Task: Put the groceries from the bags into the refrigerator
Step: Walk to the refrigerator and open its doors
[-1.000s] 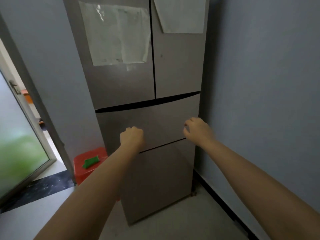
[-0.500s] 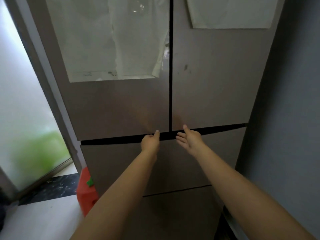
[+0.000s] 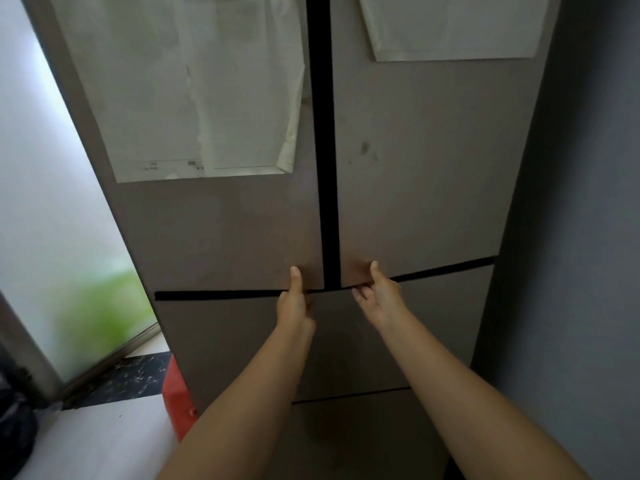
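Door-opening step: left hand (image 3: 293,308) and right hand (image 3: 379,299) hook fingers under the tall beige refrigerator's (image 3: 415,209) upper doors, six o'clock edge; next, judged, pull outward.

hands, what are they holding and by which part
Left hand grips the left fridge door by its bottom edge; right hand grips the right door likewise.

The refrigerator (image 3: 415,202) fills the centre, its two upper doors side by side above two stacked drawers. The left hand (image 3: 294,306) grips the left door's bottom edge, the right hand (image 3: 379,299) the right door's. A bin (image 3: 176,400) sits at 7 o'clock beside the refrigerator, and a glass door (image 3: 52,220) stands at 9 o'clock.
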A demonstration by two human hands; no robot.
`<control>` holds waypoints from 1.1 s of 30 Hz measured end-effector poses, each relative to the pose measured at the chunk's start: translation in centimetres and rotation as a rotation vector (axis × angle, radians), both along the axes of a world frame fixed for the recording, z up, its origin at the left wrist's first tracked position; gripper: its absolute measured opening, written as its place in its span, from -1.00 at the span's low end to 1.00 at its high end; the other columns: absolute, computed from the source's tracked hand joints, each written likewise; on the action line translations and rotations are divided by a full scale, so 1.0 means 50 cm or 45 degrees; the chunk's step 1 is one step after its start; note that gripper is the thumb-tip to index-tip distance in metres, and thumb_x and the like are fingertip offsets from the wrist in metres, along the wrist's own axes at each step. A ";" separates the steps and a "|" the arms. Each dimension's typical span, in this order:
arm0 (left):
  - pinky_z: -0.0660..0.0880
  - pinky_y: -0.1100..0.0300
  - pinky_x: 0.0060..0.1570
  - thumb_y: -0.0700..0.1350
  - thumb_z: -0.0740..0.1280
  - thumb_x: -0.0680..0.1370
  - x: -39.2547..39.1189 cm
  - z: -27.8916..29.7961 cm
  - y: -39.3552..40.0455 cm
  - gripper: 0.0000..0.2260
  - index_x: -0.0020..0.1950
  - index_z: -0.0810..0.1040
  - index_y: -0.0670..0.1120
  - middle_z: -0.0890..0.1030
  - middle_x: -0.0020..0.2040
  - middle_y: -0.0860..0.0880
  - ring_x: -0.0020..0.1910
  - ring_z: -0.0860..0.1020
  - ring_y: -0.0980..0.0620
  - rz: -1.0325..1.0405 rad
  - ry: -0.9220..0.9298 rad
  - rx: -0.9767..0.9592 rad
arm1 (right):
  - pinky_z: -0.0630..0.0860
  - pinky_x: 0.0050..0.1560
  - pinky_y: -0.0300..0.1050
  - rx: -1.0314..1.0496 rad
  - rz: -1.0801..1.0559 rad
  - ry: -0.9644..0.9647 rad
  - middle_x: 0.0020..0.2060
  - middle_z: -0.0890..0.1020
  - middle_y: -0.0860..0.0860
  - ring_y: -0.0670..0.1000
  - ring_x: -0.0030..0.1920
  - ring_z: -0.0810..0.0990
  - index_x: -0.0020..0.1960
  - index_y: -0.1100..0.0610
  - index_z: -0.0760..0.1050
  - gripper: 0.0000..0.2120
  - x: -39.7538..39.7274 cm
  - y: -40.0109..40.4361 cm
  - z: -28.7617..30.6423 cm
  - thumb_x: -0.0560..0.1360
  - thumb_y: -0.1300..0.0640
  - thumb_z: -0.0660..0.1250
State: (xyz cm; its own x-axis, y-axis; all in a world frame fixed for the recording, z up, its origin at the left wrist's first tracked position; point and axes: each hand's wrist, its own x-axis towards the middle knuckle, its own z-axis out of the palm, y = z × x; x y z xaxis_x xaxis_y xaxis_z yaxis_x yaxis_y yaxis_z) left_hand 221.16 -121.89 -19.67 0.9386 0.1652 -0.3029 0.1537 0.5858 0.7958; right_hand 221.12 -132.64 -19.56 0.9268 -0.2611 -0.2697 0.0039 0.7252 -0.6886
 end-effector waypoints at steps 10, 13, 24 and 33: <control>0.32 0.23 0.12 0.10 0.10 0.61 -0.285 -0.024 0.122 -0.59 0.39 0.36 -0.06 0.51 0.16 0.04 0.09 0.46 0.10 0.383 -0.062 0.108 | 0.35 0.30 -0.02 -0.145 -0.135 0.077 0.35 0.41 0.12 0.09 0.31 0.40 0.36 0.12 0.29 -0.60 -0.303 -0.106 -0.022 0.56 0.04 0.16; 0.26 0.01 0.38 0.09 0.21 0.56 -0.363 -0.017 0.156 -0.41 0.51 0.14 -0.10 0.38 0.36 -0.11 0.41 0.33 -0.14 0.536 -0.004 0.292 | 0.28 0.39 0.03 -0.087 -0.189 0.046 0.39 0.35 0.12 0.09 0.38 0.34 0.44 0.09 0.17 -0.55 -0.398 -0.136 -0.005 0.58 0.02 0.10; 0.33 0.00 0.29 -0.16 0.24 0.54 -0.546 0.068 0.233 -0.62 0.34 0.43 -0.20 0.43 0.36 -0.18 0.40 0.27 -0.18 0.235 -0.032 2.233 | 0.27 0.37 -0.01 -1.255 0.193 0.028 0.40 0.35 0.14 0.14 0.38 0.32 0.40 0.23 0.25 -0.61 -0.528 -0.035 0.058 0.58 0.21 0.10; 0.38 0.05 0.22 -0.14 0.19 0.54 -0.672 0.069 0.426 -0.66 0.31 0.43 -0.15 0.41 0.36 -0.10 0.39 0.28 -0.11 0.128 0.129 2.667 | 0.32 0.33 -0.02 -2.252 0.380 -0.469 0.31 0.47 0.14 0.13 0.33 0.39 0.28 0.25 0.43 -0.66 -0.598 0.250 0.086 0.53 0.22 0.15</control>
State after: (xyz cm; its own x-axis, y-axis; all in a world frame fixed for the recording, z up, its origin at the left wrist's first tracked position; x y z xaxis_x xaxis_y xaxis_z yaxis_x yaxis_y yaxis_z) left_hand 187.57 -100.56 -16.24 0.9029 0.2840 0.3226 0.2613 -0.9587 0.1125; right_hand 191.22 -120.14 -15.25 0.9319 0.1856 0.3115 0.3365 -0.7627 -0.5523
